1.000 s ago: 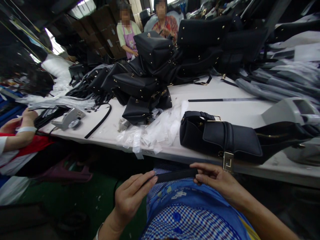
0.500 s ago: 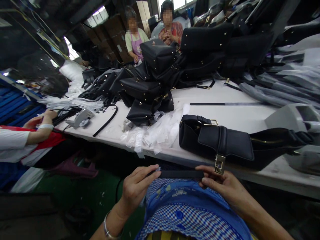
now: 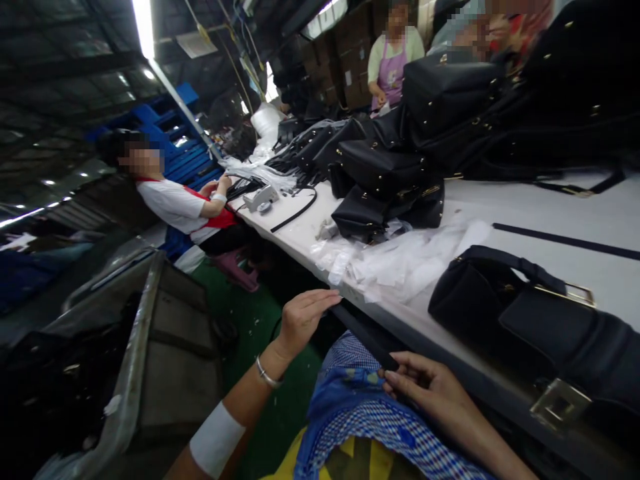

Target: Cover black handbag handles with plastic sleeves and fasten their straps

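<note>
Fingers of the left hand (image 3: 301,323) pinched a black strap (image 3: 364,334), fingers of the right hand (image 3: 434,385) also gripped it, strap lying straight, slanting between both hands.

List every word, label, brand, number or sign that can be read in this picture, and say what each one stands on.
None can be read.
Purple apron: small print on the front, too small to make out.
Hanging sheet: too small and blurred to tell whether it bears writing.
Blue garment: pale marks, not legible.
Black strap, between the hands: no lettering visible.
Gold clasp: no lettering can be made out.
</note>
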`<action>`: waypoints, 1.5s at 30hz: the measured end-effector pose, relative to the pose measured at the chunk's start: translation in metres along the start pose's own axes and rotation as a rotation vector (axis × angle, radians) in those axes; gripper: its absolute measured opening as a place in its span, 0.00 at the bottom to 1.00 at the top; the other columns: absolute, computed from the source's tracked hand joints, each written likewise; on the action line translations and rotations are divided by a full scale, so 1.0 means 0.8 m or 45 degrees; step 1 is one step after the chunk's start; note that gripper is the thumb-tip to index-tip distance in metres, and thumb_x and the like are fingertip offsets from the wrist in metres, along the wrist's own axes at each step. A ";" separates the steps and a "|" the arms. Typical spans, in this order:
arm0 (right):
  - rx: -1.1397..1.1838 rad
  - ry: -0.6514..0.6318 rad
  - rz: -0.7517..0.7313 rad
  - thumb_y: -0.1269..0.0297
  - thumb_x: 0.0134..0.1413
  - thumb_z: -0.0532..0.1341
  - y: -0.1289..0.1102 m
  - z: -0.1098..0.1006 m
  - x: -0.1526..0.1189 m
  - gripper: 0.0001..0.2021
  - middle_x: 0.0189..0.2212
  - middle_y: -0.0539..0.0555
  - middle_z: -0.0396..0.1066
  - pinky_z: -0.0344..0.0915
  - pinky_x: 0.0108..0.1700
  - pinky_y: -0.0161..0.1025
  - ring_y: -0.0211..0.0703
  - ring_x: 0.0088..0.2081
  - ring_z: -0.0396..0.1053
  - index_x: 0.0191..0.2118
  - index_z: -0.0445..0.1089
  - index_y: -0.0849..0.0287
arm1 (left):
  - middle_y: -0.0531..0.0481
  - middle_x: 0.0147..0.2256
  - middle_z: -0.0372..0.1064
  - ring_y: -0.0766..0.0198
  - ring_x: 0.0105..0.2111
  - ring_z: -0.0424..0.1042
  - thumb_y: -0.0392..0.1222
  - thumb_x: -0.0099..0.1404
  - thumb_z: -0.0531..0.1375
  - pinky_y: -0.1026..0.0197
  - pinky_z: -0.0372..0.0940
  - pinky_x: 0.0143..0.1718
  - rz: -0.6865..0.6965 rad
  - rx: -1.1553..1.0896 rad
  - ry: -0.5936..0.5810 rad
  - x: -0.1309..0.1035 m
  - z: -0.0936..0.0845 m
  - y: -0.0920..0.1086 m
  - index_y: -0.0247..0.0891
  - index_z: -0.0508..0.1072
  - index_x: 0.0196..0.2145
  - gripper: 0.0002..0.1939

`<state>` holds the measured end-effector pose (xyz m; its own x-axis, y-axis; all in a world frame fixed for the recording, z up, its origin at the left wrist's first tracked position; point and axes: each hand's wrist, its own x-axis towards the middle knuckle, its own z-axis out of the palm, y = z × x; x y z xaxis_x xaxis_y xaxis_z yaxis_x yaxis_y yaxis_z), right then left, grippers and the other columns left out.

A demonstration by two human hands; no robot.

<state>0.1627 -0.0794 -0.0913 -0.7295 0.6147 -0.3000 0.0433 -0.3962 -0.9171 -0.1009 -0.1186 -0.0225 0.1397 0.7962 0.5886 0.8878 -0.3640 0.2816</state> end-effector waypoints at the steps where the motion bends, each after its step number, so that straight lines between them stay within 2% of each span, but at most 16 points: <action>1: -0.007 -0.023 0.007 0.46 0.49 0.69 0.000 0.002 0.003 0.21 0.27 0.52 0.76 0.66 0.33 0.38 0.44 0.29 0.72 0.40 0.77 0.59 | 0.46 0.46 0.78 0.61 0.47 0.77 0.31 0.71 0.54 0.55 0.74 0.49 0.001 0.021 -0.002 -0.003 0.000 -0.003 0.41 0.78 0.48 0.15; 6: -0.060 -0.025 0.022 0.43 0.45 0.70 0.001 0.012 0.016 0.23 0.25 0.52 0.76 0.65 0.32 0.39 0.44 0.27 0.71 0.36 0.76 0.59 | 0.47 0.46 0.79 0.62 0.47 0.77 0.32 0.72 0.54 0.55 0.74 0.49 0.014 0.064 0.006 -0.011 0.001 -0.014 0.41 0.78 0.47 0.14; 12: -0.056 -0.055 0.043 0.43 0.44 0.70 0.003 0.019 0.024 0.24 0.25 0.53 0.76 0.65 0.31 0.39 0.44 0.27 0.70 0.37 0.77 0.60 | 0.47 0.46 0.79 0.62 0.47 0.77 0.31 0.72 0.54 0.55 0.73 0.50 -0.012 0.058 -0.006 -0.019 0.003 -0.026 0.40 0.78 0.47 0.14; 16: -0.007 0.000 0.073 0.44 0.43 0.71 0.010 0.022 0.028 0.27 0.26 0.53 0.76 0.66 0.32 0.40 0.45 0.28 0.72 0.43 0.76 0.60 | 0.48 0.46 0.79 0.61 0.47 0.77 0.31 0.72 0.54 0.54 0.73 0.51 -0.016 0.079 -0.006 -0.027 0.004 -0.034 0.40 0.78 0.47 0.14; 20: 0.099 0.013 0.040 0.49 0.47 0.71 0.009 0.025 0.031 0.35 0.25 0.48 0.72 0.67 0.34 0.39 0.45 0.31 0.73 0.59 0.66 0.57 | 0.47 0.47 0.78 0.61 0.48 0.76 0.31 0.72 0.53 0.54 0.72 0.51 -0.043 0.040 -0.007 -0.033 0.003 -0.040 0.40 0.77 0.48 0.15; 22: 0.110 0.083 0.001 0.48 0.50 0.70 0.007 0.024 0.032 0.31 0.28 0.49 0.74 0.68 0.37 0.39 0.46 0.33 0.74 0.57 0.68 0.56 | 0.46 0.46 0.78 0.61 0.48 0.76 0.32 0.72 0.52 0.55 0.71 0.51 -0.096 -0.049 -0.037 -0.035 0.001 -0.043 0.40 0.77 0.48 0.16; 24: 0.040 0.167 -0.024 0.45 0.52 0.67 0.005 0.021 0.033 0.23 0.31 0.54 0.76 0.69 0.39 0.41 0.47 0.34 0.74 0.45 0.75 0.59 | 0.45 0.47 0.78 0.60 0.48 0.75 0.33 0.72 0.51 0.56 0.69 0.51 -0.241 -0.193 -0.186 -0.037 -0.001 -0.046 0.39 0.77 0.49 0.16; 26: -0.031 0.232 -0.038 0.44 0.56 0.64 0.005 0.017 0.035 0.21 0.32 0.56 0.77 0.69 0.40 0.41 0.47 0.33 0.74 0.37 0.77 0.60 | 0.44 0.47 0.77 0.58 0.48 0.74 0.37 0.72 0.53 0.56 0.67 0.51 -0.453 -0.366 -0.449 -0.038 -0.004 -0.048 0.37 0.76 0.50 0.15; 29: -0.015 0.312 -0.058 0.43 0.58 0.62 0.009 0.013 0.039 0.21 0.30 0.54 0.76 0.69 0.37 0.39 0.45 0.31 0.72 0.37 0.76 0.59 | 0.45 0.39 0.77 0.60 0.39 0.74 0.43 0.72 0.54 0.60 0.66 0.44 -0.653 -0.575 -0.779 -0.040 -0.008 -0.048 0.34 0.78 0.43 0.15; 32: 0.031 0.330 -0.054 0.42 0.58 0.61 0.017 0.011 0.042 0.22 0.25 0.52 0.73 0.66 0.32 0.36 0.41 0.27 0.69 0.34 0.74 0.59 | 0.50 0.28 0.73 0.66 0.29 0.70 0.49 0.72 0.53 0.67 0.64 0.33 -0.701 -0.747 -0.955 -0.041 -0.012 -0.047 0.32 0.76 0.35 0.19; 36: 0.083 0.305 0.007 0.42 0.59 0.60 0.025 0.013 0.044 0.22 0.21 0.48 0.68 0.62 0.28 0.33 0.37 0.24 0.65 0.32 0.72 0.59 | 0.53 0.25 0.66 0.70 0.24 0.63 0.54 0.72 0.53 0.70 0.58 0.25 -0.808 -0.931 -1.090 -0.040 -0.018 -0.047 0.32 0.72 0.30 0.23; 40: 0.182 0.324 -0.007 0.43 0.57 0.63 0.023 0.017 0.046 0.20 0.25 0.48 0.69 0.63 0.29 0.32 0.37 0.25 0.65 0.34 0.72 0.58 | 0.55 0.24 0.62 0.72 0.22 0.59 0.59 0.70 0.53 0.70 0.55 0.23 -0.902 -1.032 -1.141 -0.038 -0.022 -0.050 0.34 0.68 0.29 0.24; 43: 0.273 0.370 -0.043 0.44 0.55 0.65 0.017 0.020 0.044 0.20 0.29 0.50 0.72 0.65 0.31 0.33 0.37 0.27 0.66 0.38 0.73 0.58 | 0.55 0.23 0.61 0.72 0.21 0.58 0.60 0.69 0.53 0.70 0.54 0.22 -0.953 -1.076 -1.171 -0.035 -0.024 -0.051 0.34 0.67 0.29 0.24; 45: 0.334 0.402 -0.062 0.44 0.54 0.66 0.011 0.021 0.041 0.22 0.31 0.51 0.73 0.65 0.32 0.33 0.37 0.28 0.66 0.45 0.72 0.57 | 0.56 0.23 0.61 0.72 0.20 0.57 0.60 0.69 0.53 0.70 0.53 0.21 -0.975 -1.093 -1.189 -0.031 -0.026 -0.049 0.35 0.66 0.29 0.24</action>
<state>0.1277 -0.0747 -0.1048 -0.4796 0.7997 -0.3613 -0.1915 -0.4972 -0.8462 -0.1481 -0.1344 -0.0325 0.2884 0.8160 -0.5010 0.3956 0.3750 0.8384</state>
